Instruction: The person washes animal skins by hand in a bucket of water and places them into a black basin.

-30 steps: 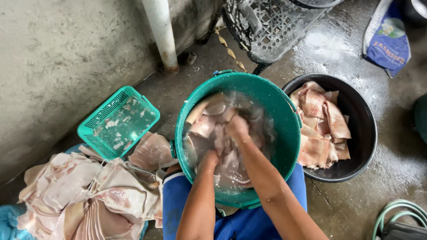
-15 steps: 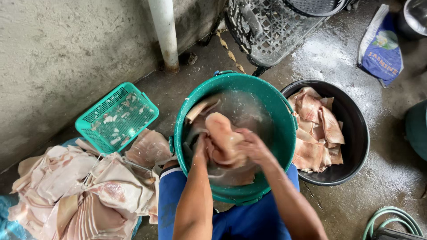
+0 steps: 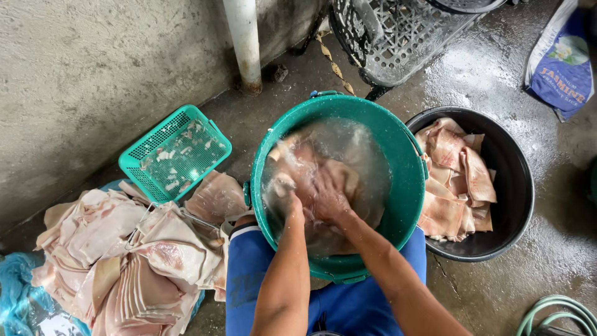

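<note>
Fingers of both hands [image 3: 320,199] spread, pressing slick pale meat sheets [image 3: 298,168]; round green bucket [image 3: 407,186], cloudy water.

Backyard meat-washing spot: wet concrete floor [image 3: 547,261]

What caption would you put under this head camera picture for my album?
Both hands, left hand and right hand, press pale meat pieces under water in a green bucket, beside a black tub.

Soft, even daylight fell on my work, casting only faint shadows. The wet concrete floor [image 3: 472,81] beyond the green tub [image 3: 404,205] gave off pale glare. Water in the tub blurred with motion; edges bowed slightly.
</note>
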